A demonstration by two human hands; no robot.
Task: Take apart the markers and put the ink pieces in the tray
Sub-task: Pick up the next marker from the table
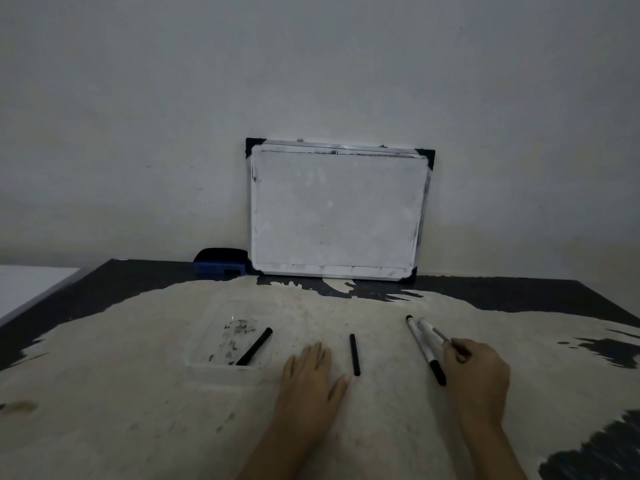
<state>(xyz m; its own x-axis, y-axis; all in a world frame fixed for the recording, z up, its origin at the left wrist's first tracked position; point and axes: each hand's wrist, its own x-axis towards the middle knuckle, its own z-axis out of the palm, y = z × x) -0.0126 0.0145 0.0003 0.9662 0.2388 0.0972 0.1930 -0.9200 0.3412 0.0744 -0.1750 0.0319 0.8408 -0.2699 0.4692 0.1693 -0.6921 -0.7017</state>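
Note:
A clear plastic tray (207, 370) lies on the table left of centre, with one black ink piece (254, 346) lying slantwise inside it. A second black ink piece (354, 355) lies on the table between my hands. My left hand (311, 379) rests flat on the table beside the tray's right edge, its fingers apart and empty. Two white markers (420, 344) with black ends lie side by side to the right. My right hand (476, 372) has its fingers closed on the near end of the rightmost marker (441, 336).
A small whiteboard (337, 211) leans against the wall at the back of the table. A blue eraser (220, 266) sits to its left. The tabletop (381, 427) is worn pale with dark patches at the edges.

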